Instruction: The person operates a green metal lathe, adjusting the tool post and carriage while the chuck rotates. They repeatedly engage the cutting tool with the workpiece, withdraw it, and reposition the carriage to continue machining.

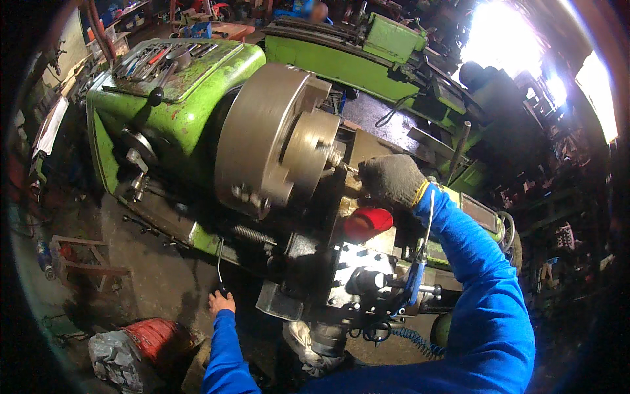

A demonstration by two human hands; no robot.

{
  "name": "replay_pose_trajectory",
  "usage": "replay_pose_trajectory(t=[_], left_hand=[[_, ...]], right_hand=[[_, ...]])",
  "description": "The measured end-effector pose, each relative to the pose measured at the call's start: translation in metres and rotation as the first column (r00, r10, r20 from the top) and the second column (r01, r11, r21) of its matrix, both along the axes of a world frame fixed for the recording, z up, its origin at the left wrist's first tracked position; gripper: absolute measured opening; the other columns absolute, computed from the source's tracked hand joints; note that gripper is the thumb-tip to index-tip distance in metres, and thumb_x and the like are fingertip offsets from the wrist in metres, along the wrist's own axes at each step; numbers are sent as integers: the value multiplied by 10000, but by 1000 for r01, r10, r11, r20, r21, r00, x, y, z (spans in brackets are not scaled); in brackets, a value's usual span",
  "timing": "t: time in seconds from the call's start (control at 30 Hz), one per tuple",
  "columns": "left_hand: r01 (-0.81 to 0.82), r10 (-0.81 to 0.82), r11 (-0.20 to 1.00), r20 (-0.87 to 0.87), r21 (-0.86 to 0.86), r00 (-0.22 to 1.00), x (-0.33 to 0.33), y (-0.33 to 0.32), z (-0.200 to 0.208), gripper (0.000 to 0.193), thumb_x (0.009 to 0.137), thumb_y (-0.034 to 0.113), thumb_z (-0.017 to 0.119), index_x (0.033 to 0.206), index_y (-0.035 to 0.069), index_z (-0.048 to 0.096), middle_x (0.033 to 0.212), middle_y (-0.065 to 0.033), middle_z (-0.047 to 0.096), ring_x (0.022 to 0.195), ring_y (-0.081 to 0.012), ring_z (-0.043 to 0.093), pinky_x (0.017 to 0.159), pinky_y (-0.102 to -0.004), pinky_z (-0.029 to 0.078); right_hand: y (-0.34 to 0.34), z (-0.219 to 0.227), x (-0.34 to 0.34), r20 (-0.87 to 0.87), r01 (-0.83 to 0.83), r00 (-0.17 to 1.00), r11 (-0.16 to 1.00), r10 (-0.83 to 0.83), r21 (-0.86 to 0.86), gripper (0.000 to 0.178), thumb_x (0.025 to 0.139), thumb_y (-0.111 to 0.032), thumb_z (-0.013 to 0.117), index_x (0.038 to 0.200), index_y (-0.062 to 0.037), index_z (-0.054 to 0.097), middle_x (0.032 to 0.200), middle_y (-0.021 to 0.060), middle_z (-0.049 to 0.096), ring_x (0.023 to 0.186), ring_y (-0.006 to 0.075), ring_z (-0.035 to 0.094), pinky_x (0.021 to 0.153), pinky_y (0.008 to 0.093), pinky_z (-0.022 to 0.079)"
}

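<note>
A large metal lathe chuck (252, 141) grips a round metal workpiece (307, 148), whose surfaces look streaked. My right hand (392, 178), in a dark knitted glove with a yellow cuff, is closed just right of the workpiece. A thin shiny piece (350, 169) shows between its fingers and the workpiece's face; its kind is unclear. Low on the left, my bare left hand (222, 302) is closed on the dark knob of a bent metal lever (220, 262). Below my right hand sit a red cup-like object (367, 224) and the square tool post (361, 276) with several bolts.
The green headstock (177, 85) carries a tray of hand tools (161, 62). A blue air gun (415, 282) with a coiled hose (420, 343) hangs beside the tool post. Behind stands another green machine (328, 62). Red and grey sacks (154, 341) lie on the floor.
</note>
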State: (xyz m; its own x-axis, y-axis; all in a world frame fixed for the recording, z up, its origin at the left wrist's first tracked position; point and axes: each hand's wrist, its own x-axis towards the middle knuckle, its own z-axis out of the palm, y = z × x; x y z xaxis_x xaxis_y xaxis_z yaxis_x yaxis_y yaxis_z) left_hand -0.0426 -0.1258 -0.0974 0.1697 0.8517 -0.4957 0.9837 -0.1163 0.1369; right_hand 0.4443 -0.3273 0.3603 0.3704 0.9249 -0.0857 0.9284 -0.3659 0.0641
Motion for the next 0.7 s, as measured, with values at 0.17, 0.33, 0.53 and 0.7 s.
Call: replay_pose_trajectory(t=[0.17, 0.33, 0.53, 0.7], left_hand=[[-162, 165, 986, 144, -28, 976, 7, 21, -42, 707, 944, 467, 707, 1488, 64, 502, 1534, -247, 483, 1379, -455, 505, 1108, -557, 473], [-231, 243, 969, 185, -82, 952, 15, 53, -79, 769, 963, 482, 690, 1543, 42, 444, 1526, -294, 485, 1379, -466, 512, 1139, -540, 455], [-174, 190, 975, 117, -136, 975, 28, 66, -100, 806, 985, 550, 622, 1573, 41, 411, 1486, -307, 532, 1370, -471, 527, 1159, -518, 439], [-196, 262, 950, 278, -242, 924, 12, 75, -161, 820, 952, 626, 625, 1525, 54, 491, 1463, -257, 573, 1377, -455, 522, 1130, -536, 445]], right_hand=[[-4, -12, -5, 87, -137, 987, 990, 135, 18, 232, 841, -304, 729, 978, -117, 718, 953, 140, 711, 839, 365, 716, 647, 490, 565], [0, -9, -20, 89, -88, 991, 992, 96, -91, 162, 834, -270, 712, 899, -124, 739, 790, 140, 695, 737, 378, 703, 632, 495, 563], [-1, -30, -18, 128, -283, 950, 958, 285, -33, 206, 817, -259, 714, 941, -97, 743, 757, 144, 686, 721, 381, 698, 634, 497, 558], [14, -47, -24, 206, -190, 957, 978, 205, -91, 266, 794, -226, 724, 1024, -93, 732, 789, 129, 695, 773, 376, 714, 643, 491, 562]])
